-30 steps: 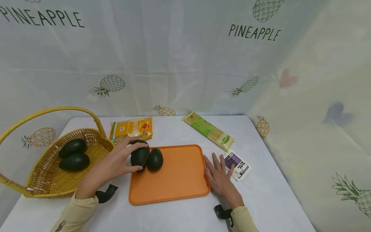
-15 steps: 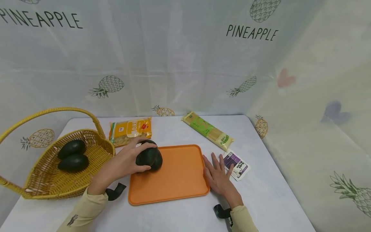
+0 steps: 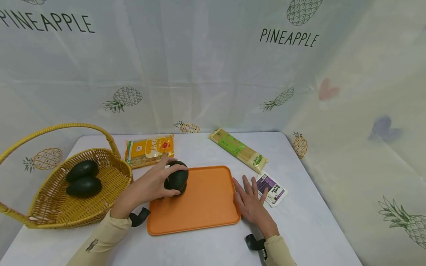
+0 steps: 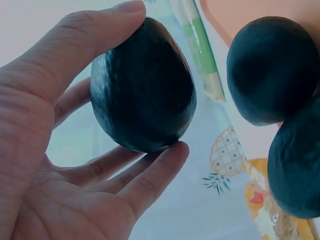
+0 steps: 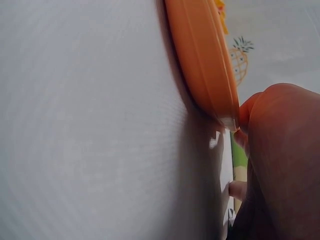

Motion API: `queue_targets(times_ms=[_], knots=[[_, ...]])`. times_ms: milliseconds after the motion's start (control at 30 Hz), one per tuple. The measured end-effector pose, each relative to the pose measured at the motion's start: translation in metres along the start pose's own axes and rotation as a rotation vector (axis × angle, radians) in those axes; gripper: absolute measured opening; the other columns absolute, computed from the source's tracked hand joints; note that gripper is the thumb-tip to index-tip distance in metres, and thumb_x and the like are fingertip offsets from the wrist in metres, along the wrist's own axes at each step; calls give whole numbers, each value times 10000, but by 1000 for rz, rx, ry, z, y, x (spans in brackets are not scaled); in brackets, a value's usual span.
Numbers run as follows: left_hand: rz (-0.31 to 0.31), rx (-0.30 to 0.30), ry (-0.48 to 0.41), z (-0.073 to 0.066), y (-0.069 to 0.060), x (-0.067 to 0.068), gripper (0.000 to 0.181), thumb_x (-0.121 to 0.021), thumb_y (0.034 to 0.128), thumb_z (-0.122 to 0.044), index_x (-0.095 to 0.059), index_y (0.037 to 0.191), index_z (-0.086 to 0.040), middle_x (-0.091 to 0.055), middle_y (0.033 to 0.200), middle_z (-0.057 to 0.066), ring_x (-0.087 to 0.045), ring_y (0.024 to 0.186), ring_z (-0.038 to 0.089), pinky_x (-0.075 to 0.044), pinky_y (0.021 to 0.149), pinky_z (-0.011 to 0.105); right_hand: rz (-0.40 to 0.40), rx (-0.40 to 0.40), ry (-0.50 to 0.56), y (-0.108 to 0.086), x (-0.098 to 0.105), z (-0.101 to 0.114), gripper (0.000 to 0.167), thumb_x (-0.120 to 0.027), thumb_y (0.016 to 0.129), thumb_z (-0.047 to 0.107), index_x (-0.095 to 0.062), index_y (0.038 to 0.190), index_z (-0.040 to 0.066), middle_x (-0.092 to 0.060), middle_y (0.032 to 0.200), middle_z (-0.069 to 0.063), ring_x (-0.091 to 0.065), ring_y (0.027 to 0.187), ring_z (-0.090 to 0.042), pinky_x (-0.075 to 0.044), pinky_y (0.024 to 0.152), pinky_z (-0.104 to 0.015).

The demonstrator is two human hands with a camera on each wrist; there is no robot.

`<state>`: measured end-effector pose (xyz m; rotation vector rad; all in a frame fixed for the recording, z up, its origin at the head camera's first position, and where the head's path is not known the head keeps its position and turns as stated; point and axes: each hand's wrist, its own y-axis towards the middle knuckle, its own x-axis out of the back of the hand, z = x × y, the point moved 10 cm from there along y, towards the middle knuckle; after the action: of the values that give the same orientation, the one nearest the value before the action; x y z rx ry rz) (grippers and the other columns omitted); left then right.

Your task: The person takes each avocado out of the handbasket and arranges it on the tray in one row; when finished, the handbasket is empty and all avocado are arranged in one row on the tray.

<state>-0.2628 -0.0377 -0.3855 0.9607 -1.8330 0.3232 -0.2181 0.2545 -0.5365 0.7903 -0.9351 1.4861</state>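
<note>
My left hand (image 3: pixel 149 186) grips a dark green avocado (image 3: pixel 176 176) between thumb and fingers, above the left part of an orange tray (image 3: pixel 206 199). The left wrist view shows this held avocado (image 4: pixel 145 90) close up, with two more, an upper avocado (image 4: pixel 272 70) and a lower avocado (image 4: pixel 302 160), touching each other at the tray. From the head, the held one and the hand hide most of those two. With fingers spread, my right hand (image 3: pixel 253 207) rests at the tray's right edge; in the right wrist view it touches the rim (image 5: pixel 210 75).
Two avocados (image 3: pixel 84 178) lie in a yellow wicker basket (image 3: pixel 56 218) with a tall handle, at the left. An orange food packet (image 3: pixel 149 149) and a green-labelled noodle packet (image 3: pixel 237 149) lie behind the tray. A purple-and-white packet (image 3: pixel 271 189) lies beside my right hand.
My left hand has carried the avocado rightward from the tray's left edge, over the avocado there. The right hand and tray have stayed in place.
</note>
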Motion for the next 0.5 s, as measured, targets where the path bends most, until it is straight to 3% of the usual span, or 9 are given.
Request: queue_targets(times_ms=[200, 500], knots=[[31, 13, -18, 0, 6, -9, 680, -945, 830, -255, -647, 1437, -181, -493, 1493, 268, -665, 1194, 461, -631, 923, 572, -3, -2, 3, 0, -1, 0, 576, -356, 1153, 461, -281, 1708, 328, -89, 1825, -117, 107, 1673, -463, 225, 1187, -812], [12, -25, -24, -6, 14, -14, 670, -958, 813, -249, -666, 1412, -178, -500, 1478, 241, -590, 1286, 424, -609, 964, 569, -8, -1, 3, -1, 1, 1, 574, -368, 1153, 448, -293, 1706, 318, -106, 1821, -127, 92, 1673, -466, 217, 1189, -815]])
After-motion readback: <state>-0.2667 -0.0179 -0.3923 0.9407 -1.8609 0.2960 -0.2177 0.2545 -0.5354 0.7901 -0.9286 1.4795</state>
